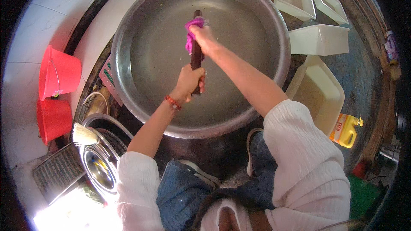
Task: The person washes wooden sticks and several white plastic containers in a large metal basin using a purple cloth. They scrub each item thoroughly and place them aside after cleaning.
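Observation:
Over a wide metal basin (282, 67) of cloudy water, I hold a dark brown bar-shaped object (196, 51), seen nearly lengthwise. My left hand (188, 81), with a red beaded bracelet at the wrist, is closed around its near end. Farther up, my right hand (204, 37) presses a purple cloth or mesh scrubber (190, 43) around the bar. The bar's far tip sticks out beyond the cloth. Just what the bar is cannot be made out. Both hands are above the water.
Several white plastic tubs (334, 40) stand to the right, with a yellow pump jug (347, 131) near them. Red buckets (61, 73) lean along the tiled wall at left. Closer in are metal bowls (110, 179) and a pale-bristled brush (84, 134).

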Demonstrator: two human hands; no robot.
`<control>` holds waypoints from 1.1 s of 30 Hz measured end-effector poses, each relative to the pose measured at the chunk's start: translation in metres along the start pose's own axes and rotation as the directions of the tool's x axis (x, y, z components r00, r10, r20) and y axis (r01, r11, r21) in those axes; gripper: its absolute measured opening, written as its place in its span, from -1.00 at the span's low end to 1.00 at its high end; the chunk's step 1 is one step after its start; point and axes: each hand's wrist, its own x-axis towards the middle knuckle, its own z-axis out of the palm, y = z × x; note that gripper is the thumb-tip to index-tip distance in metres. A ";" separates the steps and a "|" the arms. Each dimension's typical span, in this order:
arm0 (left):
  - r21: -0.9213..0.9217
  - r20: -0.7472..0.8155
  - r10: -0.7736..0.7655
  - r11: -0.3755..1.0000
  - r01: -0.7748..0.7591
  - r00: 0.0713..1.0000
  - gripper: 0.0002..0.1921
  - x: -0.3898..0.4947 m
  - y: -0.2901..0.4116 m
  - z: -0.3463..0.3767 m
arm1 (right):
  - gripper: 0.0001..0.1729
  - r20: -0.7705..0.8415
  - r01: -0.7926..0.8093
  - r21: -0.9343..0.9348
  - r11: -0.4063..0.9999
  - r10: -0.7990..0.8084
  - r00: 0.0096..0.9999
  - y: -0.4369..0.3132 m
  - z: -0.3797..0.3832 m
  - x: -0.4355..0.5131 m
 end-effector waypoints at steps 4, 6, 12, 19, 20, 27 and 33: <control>0.414 -0.151 0.187 0.904 -0.109 0.971 -0.84 0.014 0.001 -0.003 | -0.79 0.009 0.206 -0.367 0.907 -0.218 0.976 0.061 0.002 0.010; 0.486 -0.149 0.280 0.856 -0.177 0.948 -0.72 0.022 -0.018 -0.018 | -0.79 0.034 0.219 -0.379 0.899 -0.223 0.974 0.066 0.011 -0.006; 0.940 0.282 0.778 -0.106 -0.324 0.562 -0.53 -0.003 -0.006 -0.071 | -0.85 0.430 -0.097 -0.343 0.934 0.248 0.868 0.008 -0.013 -0.031; 0.831 0.545 0.656 -0.504 -0.235 0.522 -0.75 0.021 0.016 -0.106 | -0.84 0.507 -0.101 -0.704 0.703 0.598 0.621 -0.004 -0.014 -0.070; 0.845 0.527 0.607 -0.446 -0.293 0.595 -0.81 0.021 0.012 -0.107 | -0.83 0.518 -0.046 -0.736 0.676 0.606 0.604 0.001 -0.019 -0.067; 0.964 0.230 -0.010 0.138 -0.226 0.973 -0.76 -0.014 0.007 -0.098 | -0.78 0.715 0.769 -0.626 -0.129 0.300 0.632 -0.001 -0.024 -0.097; 0.945 0.256 -0.030 0.218 -0.244 0.966 -0.78 -0.020 -0.005 -0.101 | -0.84 0.793 0.808 -0.542 -0.229 0.178 0.582 0.003 -0.061 -0.107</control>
